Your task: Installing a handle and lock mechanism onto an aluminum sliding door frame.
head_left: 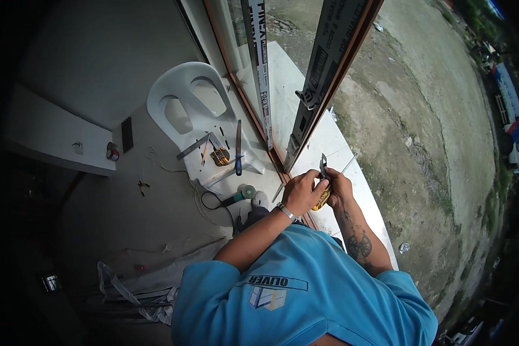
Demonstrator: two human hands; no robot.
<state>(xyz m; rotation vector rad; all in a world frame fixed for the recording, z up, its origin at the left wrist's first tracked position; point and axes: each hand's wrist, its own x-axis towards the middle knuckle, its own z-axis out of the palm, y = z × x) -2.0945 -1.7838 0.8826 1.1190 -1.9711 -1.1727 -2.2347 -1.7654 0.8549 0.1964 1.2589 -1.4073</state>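
Observation:
My left hand and my right hand are close together beside the foot of an open glass door's frame. Both are closed around a yellow-and-black tool. A dark metal piece stands up above it between my fingers; whether it belongs to the tool I cannot tell. My fingers hide much of the tool, so its kind is unclear. Printed protective film covers the frame's metal, and its edge is brown.
A white plastic chair holds a square, a yellow-and-black tape measure and a blue-handled saw. A green angle grinder with its cord lies near my foot. Pliers are on the floor. Outside, a tiled ledge borders bare ground.

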